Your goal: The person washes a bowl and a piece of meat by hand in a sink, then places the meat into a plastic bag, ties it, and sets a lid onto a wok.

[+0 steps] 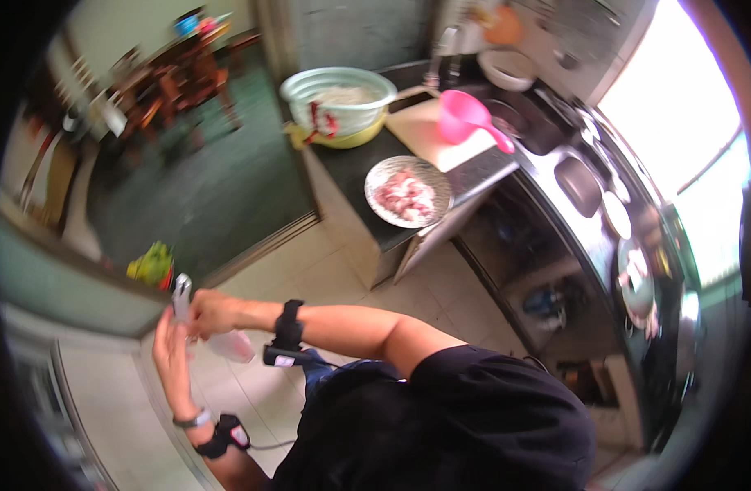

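Observation:
My right hand (214,314) is closed, and a translucent plastic bag (231,345) with something pinkish inside hangs below it. My left hand (171,344) is close beside it, fingers extended upward. Between the two hands a whitish, shiny piece (182,296) sticks up; blur hides whether it is part of the bag. Whether the left fingers grip it cannot be told. Both hands are held over the pale tiled floor, away from the counter.
A metal plate of raw meat pieces (406,195) sits at the dark counter's (351,178) corner. Behind it are a pale green basket (338,77) on a yellow basin (357,138) and a pink dipper (464,116) on a cutting board (415,129). A sink counter (538,166) curves along the right.

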A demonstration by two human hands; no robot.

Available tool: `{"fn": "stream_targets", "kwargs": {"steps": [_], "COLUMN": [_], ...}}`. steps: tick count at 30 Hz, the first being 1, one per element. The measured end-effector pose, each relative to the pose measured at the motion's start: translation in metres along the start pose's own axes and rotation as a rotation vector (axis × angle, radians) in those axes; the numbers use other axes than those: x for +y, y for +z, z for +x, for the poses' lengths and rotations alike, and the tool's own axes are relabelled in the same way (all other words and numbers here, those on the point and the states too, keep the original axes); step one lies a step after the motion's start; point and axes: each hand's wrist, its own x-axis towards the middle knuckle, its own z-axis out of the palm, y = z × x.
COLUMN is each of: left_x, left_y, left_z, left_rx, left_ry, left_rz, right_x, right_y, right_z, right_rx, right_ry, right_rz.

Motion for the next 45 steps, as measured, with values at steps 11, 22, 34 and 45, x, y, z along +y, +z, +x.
{"fn": "stream_targets", "kwargs": {"steps": [11, 22, 34, 45], "left_x": [-0.037, -0.019, 0.023, 0.041], "left_y": [0.018, 0.098, 0.155, 0.178], "left_z": [0.283, 0.419, 0.478, 0.44], "left_rx": [-0.523, -0.793, -1.166, -1.648], "left_ry": [-0.01, 0.186, 0.254, 0.496], "left_rz": [-0.234, -0.358, -0.218, -0.463], "right_x": [0.015, 0.008, -0.014, -0.003], "right_y": [-0.146, -0.23, -0.271, -0.168], "right_z": [0.14, 0.187, 0.162, 0.085], "right_rx": [0.463, 0.584, 0.801, 1.035], "right_ry": [0.067, 0.056, -0.122, -0.506], "right_rz": [0.328, -0.13, 0.053, 0.715]}}
